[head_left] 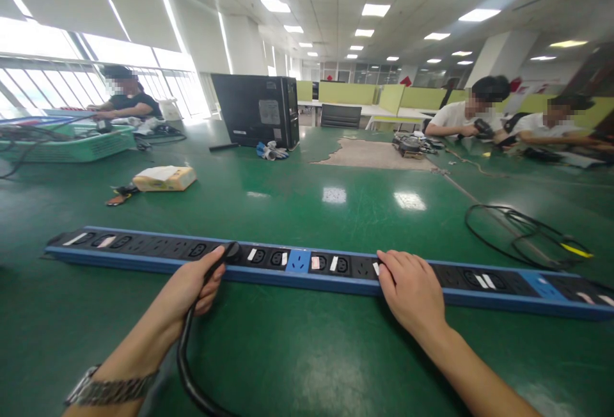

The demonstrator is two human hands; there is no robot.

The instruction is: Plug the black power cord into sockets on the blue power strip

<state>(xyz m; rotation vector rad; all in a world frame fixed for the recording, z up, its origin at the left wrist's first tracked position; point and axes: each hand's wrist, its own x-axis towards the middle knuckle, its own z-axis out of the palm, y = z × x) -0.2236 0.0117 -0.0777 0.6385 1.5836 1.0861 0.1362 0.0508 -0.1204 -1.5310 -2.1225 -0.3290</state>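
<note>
A long blue power strip (307,274) with black sockets, a few blue ones and white stickers lies across the green table in front of me. My left hand (189,286) is closed around a black power plug (232,252), its head at a socket left of the strip's middle. Whether the pins are inside the socket is hidden. A thick black cable (186,366) hangs from that hand towards the bottom edge. Right of the middle, my right hand (415,289) grips the strip, thumb on the near side and fingers over the top.
Beyond the strip are a tissue pack (165,178), a green basket (91,146) of cables, a black computer case (256,110) and gloves (272,151). A coiled black cable (518,228) lies at right. One person sits far left, two far right.
</note>
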